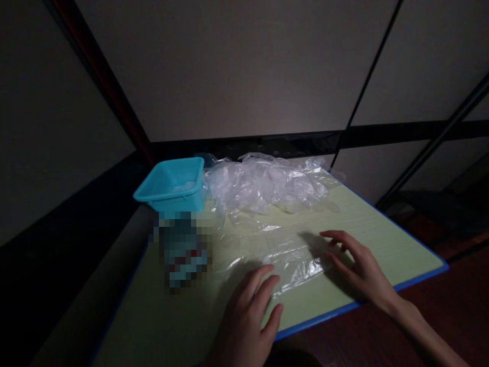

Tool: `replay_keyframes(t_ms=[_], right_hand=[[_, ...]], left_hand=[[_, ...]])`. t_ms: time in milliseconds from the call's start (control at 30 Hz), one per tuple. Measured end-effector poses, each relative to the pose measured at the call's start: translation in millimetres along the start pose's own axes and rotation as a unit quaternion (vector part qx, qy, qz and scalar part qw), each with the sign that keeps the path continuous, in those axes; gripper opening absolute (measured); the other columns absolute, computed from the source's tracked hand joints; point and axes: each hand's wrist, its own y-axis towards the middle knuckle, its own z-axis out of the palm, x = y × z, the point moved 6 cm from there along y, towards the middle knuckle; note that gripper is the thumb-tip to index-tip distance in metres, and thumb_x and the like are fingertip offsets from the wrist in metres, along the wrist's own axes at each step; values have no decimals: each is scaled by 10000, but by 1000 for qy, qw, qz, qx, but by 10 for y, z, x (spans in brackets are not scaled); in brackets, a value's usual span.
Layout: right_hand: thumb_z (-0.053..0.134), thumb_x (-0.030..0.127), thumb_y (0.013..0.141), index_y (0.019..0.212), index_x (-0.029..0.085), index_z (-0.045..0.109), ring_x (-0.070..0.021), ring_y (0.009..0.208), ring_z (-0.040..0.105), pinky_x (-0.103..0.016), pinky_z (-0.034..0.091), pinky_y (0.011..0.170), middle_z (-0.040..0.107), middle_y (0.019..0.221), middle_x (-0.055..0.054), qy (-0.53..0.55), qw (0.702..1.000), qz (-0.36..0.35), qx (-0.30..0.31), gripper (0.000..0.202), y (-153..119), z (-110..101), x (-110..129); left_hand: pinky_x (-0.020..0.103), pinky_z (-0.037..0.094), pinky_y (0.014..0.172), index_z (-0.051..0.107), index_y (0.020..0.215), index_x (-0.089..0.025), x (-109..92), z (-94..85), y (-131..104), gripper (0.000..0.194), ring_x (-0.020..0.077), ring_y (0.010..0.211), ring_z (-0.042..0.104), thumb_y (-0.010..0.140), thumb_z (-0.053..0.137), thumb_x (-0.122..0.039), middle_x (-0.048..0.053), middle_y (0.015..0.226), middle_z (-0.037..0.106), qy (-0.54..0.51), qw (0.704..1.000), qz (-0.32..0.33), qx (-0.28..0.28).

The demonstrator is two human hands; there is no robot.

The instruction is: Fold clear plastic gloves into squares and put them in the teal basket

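A clear plastic bag point(286, 255) lies spread on the pale green table point(397, 250), with shiny creases along its near side. My left hand point(250, 313) is at the bag's near left, fingers apart and holding nothing. Over the bag's right end hovers my right hand point(357, 265), its fingers and thumb apart with nothing between them; its shadow falls on the plastic. Behind the flat bag, a crumpled heap of clear plastic bags point(263, 183) covers the back of the table.
At the back left stands a turquoise basket point(171, 165) with something whitish inside. A pixelated object point(185, 250) lies in front of it. Blue edging point(324, 317) borders the table. Large pale panels point(244, 71) with dark strips rise behind.
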Motion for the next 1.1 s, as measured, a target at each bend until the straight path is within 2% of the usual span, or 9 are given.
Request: replay_keyframes(t_ms=[67, 167, 267, 367, 567, 700, 833, 1000, 1100], right_hand=[[467, 256, 872, 1186, 225, 508, -243, 975, 607, -407, 524, 798, 624, 1098, -108, -49, 998, -32, -11, 318, -42, -25, 129], [491, 329, 870, 1370, 208, 351, -297, 1210, 447, -512, 428, 943, 453, 1354, -128, -122, 980, -109, 110, 532, -162, 155, 367], [482, 472, 857, 1446, 131, 119, -336, 1315, 259, -611, 272, 1011, 243, 1455, -163, -174, 942, -172, 231, 772, -311, 377, 501], [434, 529, 861, 1443, 103, 32, -333, 1334, 187, -622, 211, 1023, 165, 1462, -177, -189, 923, -189, 277, 826, -391, 496, 504], [444, 566, 840, 1444, 108, 28, -325, 1329, 187, -587, 172, 1045, 163, 1459, -175, -206, 925, -175, 268, 865, -464, 484, 359], [461, 557, 834, 1446, 108, 22, -331, 1314, 232, -584, 209, 1035, 202, 1451, -175, -237, 932, -149, 233, 877, -525, 341, 158], [440, 531, 855, 1448, 123, 0, -328, 1304, 266, -591, 257, 1009, 232, 1444, -180, -290, 933, -108, 183, 844, -549, 191, 16], [400, 520, 877, 1445, 94, -15, -306, 1319, 245, -563, 278, 1014, 234, 1444, -188, -295, 936, -109, 158, 823, -445, 225, 246], [394, 527, 879, 1441, 74, -19, -285, 1335, 205, -522, 282, 1032, 205, 1456, -182, -275, 940, -124, 159, 831, -322, 335, 490]], left_hand=[[404, 504, 904, 507, 1178, -182, -67, 77, -9, 406, 254, 1171, 501, 777, 536, -123, 107, 1311, 502, 44, 997, 31, 46], [443, 448, 961, 405, 1301, -142, -127, 172, -2, 550, 292, 1278, 363, 794, 596, -237, 135, 1420, 355, 102, 988, 71, 93], [505, 375, 1003, 285, 1382, -139, -131, 225, 18, 708, 322, 1320, 258, 804, 598, -399, 146, 1457, 256, 125, 980, 87, 132], [554, 327, 1011, 266, 1396, -182, -86, 245, 17, 726, 347, 1330, 198, 802, 582, -456, 130, 1473, 199, 125, 975, 69, 172], [633, 292, 977, 282, 1394, -241, 2, 268, -11, 734, 406, 1319, 151, 776, 606, -470, 149, 1471, 166, 110, 967, 47, 225], [650, 247, 984, 253, 1404, -243, 44, 314, -7, 792, 420, 1317, 100, 748, 633, -473, 163, 1469, 129, 113, 956, 38, 269], [623, 222, 1011, 181, 1421, -268, 50, 318, -25, 800, 400, 1327, 53, 775, 597, -493, 138, 1482, 60, 117, 951, 25, 285], [573, 248, 1032, 83, 1438, -209, 27, 228, -44, 855, 363, 1348, 61, 796, 549, -528, 135, 1492, 38, 126, 964, 37, 231], [588, 234, 1031, 142, 1431, -174, 27, 134, -34, 765, 355, 1353, 90, 844, 459, -549, 135, 1492, 100, 156, 971, 58, 171]])
